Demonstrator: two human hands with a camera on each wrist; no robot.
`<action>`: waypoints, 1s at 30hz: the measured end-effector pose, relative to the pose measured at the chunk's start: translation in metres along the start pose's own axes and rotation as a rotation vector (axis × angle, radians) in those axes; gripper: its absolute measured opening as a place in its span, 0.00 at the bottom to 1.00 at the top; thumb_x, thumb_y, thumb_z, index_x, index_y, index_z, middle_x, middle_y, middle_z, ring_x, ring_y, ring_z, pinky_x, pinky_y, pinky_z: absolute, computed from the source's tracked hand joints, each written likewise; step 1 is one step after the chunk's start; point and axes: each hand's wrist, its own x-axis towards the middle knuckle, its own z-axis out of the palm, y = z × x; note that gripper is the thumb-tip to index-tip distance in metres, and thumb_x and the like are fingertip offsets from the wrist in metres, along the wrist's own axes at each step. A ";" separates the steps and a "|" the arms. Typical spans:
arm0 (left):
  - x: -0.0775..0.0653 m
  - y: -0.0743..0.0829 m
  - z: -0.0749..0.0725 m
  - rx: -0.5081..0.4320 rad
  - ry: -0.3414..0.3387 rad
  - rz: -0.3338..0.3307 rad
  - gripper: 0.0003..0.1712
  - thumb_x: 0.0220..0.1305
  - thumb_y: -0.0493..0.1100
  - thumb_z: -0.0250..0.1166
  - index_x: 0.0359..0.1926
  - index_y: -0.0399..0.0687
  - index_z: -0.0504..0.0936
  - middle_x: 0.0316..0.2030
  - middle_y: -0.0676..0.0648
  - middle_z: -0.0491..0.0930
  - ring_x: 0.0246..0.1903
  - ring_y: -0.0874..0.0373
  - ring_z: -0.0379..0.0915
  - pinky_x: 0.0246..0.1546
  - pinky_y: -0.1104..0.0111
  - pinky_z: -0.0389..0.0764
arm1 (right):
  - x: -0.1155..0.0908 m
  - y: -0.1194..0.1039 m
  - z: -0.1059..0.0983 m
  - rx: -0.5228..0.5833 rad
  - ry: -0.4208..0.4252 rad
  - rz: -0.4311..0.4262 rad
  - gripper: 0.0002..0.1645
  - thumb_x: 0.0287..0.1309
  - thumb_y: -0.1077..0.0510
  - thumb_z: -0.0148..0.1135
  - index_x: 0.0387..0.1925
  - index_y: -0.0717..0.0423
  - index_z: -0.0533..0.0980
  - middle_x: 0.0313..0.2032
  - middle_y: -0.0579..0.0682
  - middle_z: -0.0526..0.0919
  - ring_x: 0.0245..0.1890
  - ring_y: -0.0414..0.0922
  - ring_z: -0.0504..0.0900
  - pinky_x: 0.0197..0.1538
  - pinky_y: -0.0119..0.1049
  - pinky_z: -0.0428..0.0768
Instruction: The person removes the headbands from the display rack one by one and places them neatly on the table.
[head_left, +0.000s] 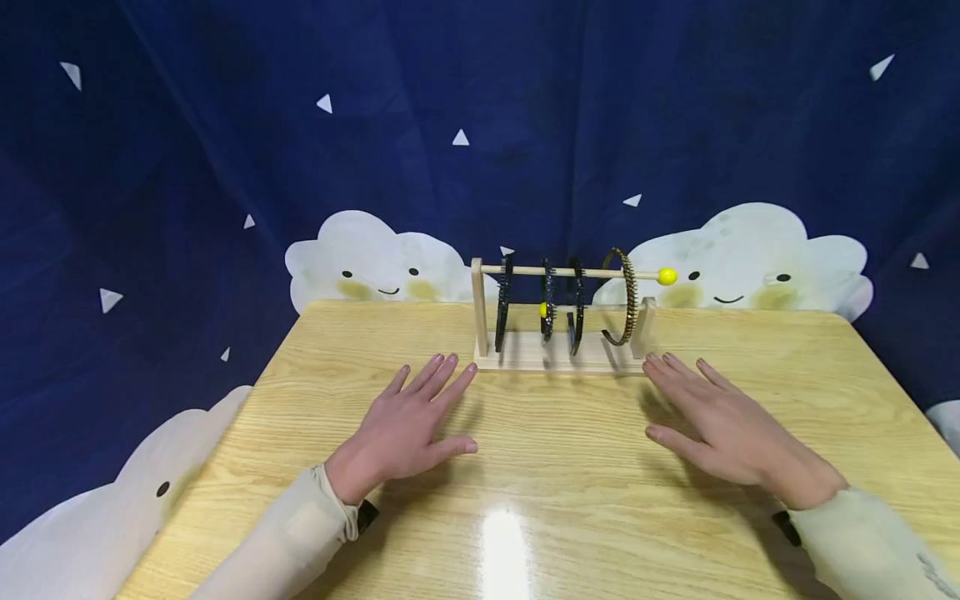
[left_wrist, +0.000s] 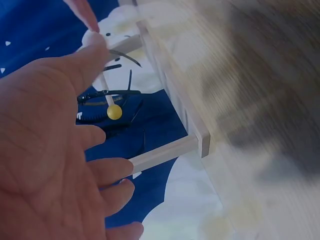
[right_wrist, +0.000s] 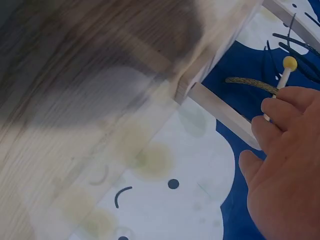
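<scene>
Pale wood rack [head_left: 555, 363] with four headbands [head_left: 502, 308] near the far edge of the tabletop [head_left: 570, 492]

Two bare hands reach toward the rack from the near side, one before each end, both with nothing in their grasp. The left hand [head_left: 401, 429] is flat, its fingers straight, its thumb stretched out sideways; the fingertips point at the rack's left end and lie just short of it. The right hand [head_left: 735, 425] is equally outstretched, thumb apart from the fingers, its fingertips at the right front corner of the base; whether they touch it cannot be told. Shadows lie below both hands.

The rack has an upper rod [head_left: 525, 270], fixed to the left post and tipped by a yellow ball [head_left: 667, 277] on the right, and a lower rod [head_left: 596, 308], fixed to the right post, with a second yellow ball at its left end. Three dark headbands and, rightmost, a gold-brown headband [head_left: 631, 300] hang upright along the upper rod, apart from one another.

Behind hangs a deep blue curtain [head_left: 555, 83] with white triangles and smiling clouds [head_left: 367, 258].
</scene>
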 end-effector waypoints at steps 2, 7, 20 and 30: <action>0.001 0.000 0.001 -0.007 0.021 0.015 0.52 0.67 0.75 0.53 0.81 0.56 0.47 0.77 0.42 0.51 0.76 0.46 0.43 0.72 0.44 0.51 | 0.001 0.001 0.004 0.007 -0.009 0.001 0.47 0.68 0.40 0.60 0.78 0.56 0.55 0.75 0.56 0.58 0.73 0.58 0.58 0.77 0.46 0.43; 0.007 0.001 0.003 -0.060 0.114 0.042 0.52 0.66 0.69 0.61 0.80 0.54 0.51 0.74 0.39 0.58 0.73 0.42 0.54 0.68 0.46 0.63 | 0.004 0.006 0.011 0.017 -0.028 0.009 0.47 0.68 0.39 0.60 0.77 0.60 0.57 0.75 0.56 0.58 0.74 0.57 0.58 0.76 0.50 0.47; 0.021 0.000 0.008 -0.246 0.232 -0.005 0.44 0.65 0.61 0.68 0.75 0.50 0.64 0.65 0.39 0.73 0.58 0.44 0.76 0.38 0.53 0.86 | 0.019 0.022 0.031 0.048 -0.151 0.034 0.51 0.68 0.32 0.55 0.76 0.63 0.57 0.74 0.61 0.58 0.74 0.60 0.56 0.74 0.56 0.50; 0.035 -0.001 0.004 -0.352 0.394 -0.048 0.32 0.61 0.51 0.74 0.62 0.41 0.79 0.56 0.41 0.82 0.55 0.47 0.79 0.54 0.55 0.80 | 0.025 0.026 0.037 0.070 -0.184 0.053 0.52 0.69 0.31 0.53 0.76 0.64 0.56 0.75 0.62 0.57 0.74 0.59 0.55 0.72 0.61 0.54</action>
